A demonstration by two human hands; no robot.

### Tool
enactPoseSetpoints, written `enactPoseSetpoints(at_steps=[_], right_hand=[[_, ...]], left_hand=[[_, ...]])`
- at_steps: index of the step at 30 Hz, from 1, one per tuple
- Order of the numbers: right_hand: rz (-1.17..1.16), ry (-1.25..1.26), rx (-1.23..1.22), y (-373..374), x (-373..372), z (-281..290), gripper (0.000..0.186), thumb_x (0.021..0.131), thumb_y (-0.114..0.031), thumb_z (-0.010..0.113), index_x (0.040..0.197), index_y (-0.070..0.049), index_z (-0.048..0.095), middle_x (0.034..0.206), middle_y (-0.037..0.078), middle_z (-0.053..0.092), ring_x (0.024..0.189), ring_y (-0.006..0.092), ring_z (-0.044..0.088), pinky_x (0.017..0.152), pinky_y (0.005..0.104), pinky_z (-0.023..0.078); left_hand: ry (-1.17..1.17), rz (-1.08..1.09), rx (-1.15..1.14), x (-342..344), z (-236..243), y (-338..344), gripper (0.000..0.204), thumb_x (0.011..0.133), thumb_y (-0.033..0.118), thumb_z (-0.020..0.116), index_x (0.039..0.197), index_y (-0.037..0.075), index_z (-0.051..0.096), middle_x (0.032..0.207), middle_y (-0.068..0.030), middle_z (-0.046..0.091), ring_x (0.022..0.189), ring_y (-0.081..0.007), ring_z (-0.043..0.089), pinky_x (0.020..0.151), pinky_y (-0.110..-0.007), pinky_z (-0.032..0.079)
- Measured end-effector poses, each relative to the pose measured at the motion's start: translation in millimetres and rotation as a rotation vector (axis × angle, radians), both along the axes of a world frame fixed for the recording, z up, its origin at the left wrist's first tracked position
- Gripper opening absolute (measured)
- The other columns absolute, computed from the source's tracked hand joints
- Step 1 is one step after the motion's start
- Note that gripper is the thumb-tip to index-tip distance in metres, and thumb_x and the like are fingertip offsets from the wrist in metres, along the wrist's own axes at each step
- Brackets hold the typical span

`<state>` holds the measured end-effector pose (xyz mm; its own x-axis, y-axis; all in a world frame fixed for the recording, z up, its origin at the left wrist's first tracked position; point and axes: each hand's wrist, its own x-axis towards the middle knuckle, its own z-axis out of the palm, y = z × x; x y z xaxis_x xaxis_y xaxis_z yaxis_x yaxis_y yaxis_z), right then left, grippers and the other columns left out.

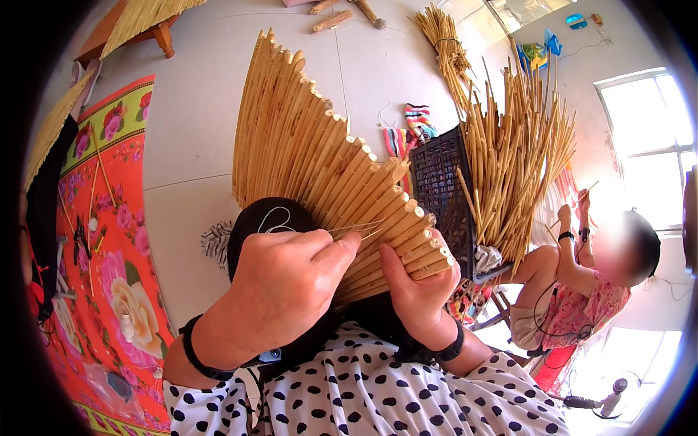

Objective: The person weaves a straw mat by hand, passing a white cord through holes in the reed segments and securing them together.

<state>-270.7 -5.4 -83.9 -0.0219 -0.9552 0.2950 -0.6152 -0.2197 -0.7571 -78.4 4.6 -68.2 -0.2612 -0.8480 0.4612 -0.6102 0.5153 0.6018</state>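
Note:
A mat of tan reed stalks (327,167), laid side by side and bound, fans out from my lap toward the far left. Their cut ends make a stepped edge on the right. My right hand (423,291) grips the near right end of this mat, thumb on top of the last stalks and fingers round their ends. Above the mat's near part, my left hand (287,280) is closed in a pinch. Thin pale strands (363,227) stick out from its fingertips across the stalks; whether a needle is among them I cannot tell. A white thread (273,211) loops behind that hand.
A dark plastic crate (440,189) full of upright reed stalks (512,152) stands to the right, with a tied bundle (447,51) beyond. Another person (582,291) sits at the right, holding a stalk. A red flowered cloth (116,254) with tools covers the left.

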Motion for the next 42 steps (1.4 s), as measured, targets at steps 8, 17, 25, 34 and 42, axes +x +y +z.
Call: enactPoseSetpoints(at_steps=[8,17,25,34,42], right_hand=[[0.142,0.076,-0.118,-1,-3,1,0.033,0.067,-0.005,0.081,0.096,-0.001,0.066,0.092,0.015,0.068,0.076,0.0288,0.067,0.070,0.0325,0.054],[0.378,-0.053,-0.268,12,1,-2,0.036,0.065,0.000,0.079,0.098,0.004,0.065,0.089,0.016,0.067,0.072,0.0247,0.067,0.061,0.0283,0.054],[0.672,-0.282,-0.372,24,1,-30,0.046,0.064,-0.011,0.071,0.104,0.011,0.063,0.093,0.018,0.060,0.067,0.0251,0.063,0.055,0.0301,0.053],[0.976,-0.494,-0.179,10,-20,-35,0.053,0.067,-0.014,0.071,0.112,0.010,0.058,0.105,0.019,0.057,0.079,0.0274,0.061,0.064,0.0316,0.054],[0.929,-0.555,-0.175,9,-34,-45,0.055,0.069,-0.012,0.072,0.116,0.011,0.058,0.106,0.020,0.057,0.083,0.0268,0.063,0.067,0.0319,0.056]], left_hand=[[-0.237,-0.010,-0.038,10,19,0,0.028,0.070,0.007,0.065,0.097,0.003,0.069,0.061,-0.0018,0.047,0.052,-0.0163,0.056,0.044,-0.029,0.041],[-0.192,0.009,0.161,17,42,32,0.023,0.072,-0.005,0.070,0.094,0.001,0.070,0.058,-0.0054,0.049,0.044,-0.0202,0.048,0.041,-0.032,0.034],[-0.115,0.095,0.424,27,36,81,0.032,0.071,-0.009,0.073,0.101,0.003,0.071,0.057,-0.0042,0.039,0.043,-0.0160,0.042,0.041,-0.029,0.032],[-0.168,0.299,0.652,-2,57,93,0.021,0.080,-0.009,0.065,0.099,0.001,0.067,0.062,-0.0075,0.054,0.049,-0.0160,0.052,0.044,-0.028,0.039],[-0.265,0.221,0.638,-7,59,71,0.019,0.078,-0.007,0.066,0.095,0.001,0.067,0.063,-0.0089,0.055,0.049,-0.0183,0.053,0.045,-0.028,0.038]])
